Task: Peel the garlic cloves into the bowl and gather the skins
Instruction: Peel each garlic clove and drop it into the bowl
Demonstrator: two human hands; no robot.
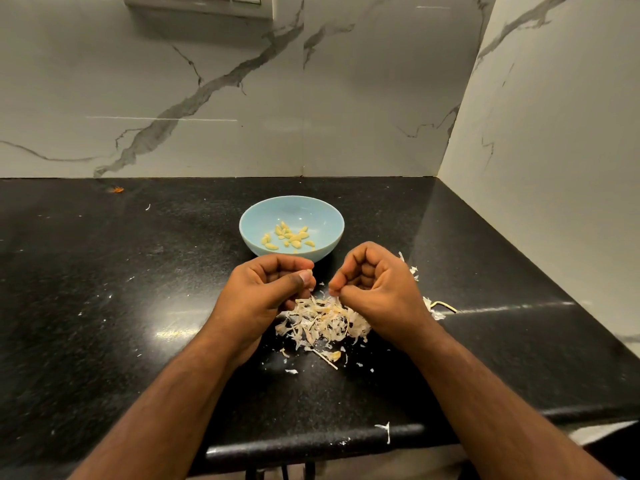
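Bowl (322, 216): round, smooth, pale blue; peeled cloves (287, 235) inside.
Skins (322, 320): papery, flaky heap.
Left hand (270, 289): curled, pinching something small, unclear.
Right hand (374, 285): curled, pinching a skin scrap.

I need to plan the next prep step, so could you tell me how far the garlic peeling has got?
Done: a dozen or so peeled cloves lie in the blue bowl, and most skins sit in one pile. In hand: the left hand and right hand each pinch something small above the pile; what exactly is unclear. Left: scattered flakes on the counter still need gathering.
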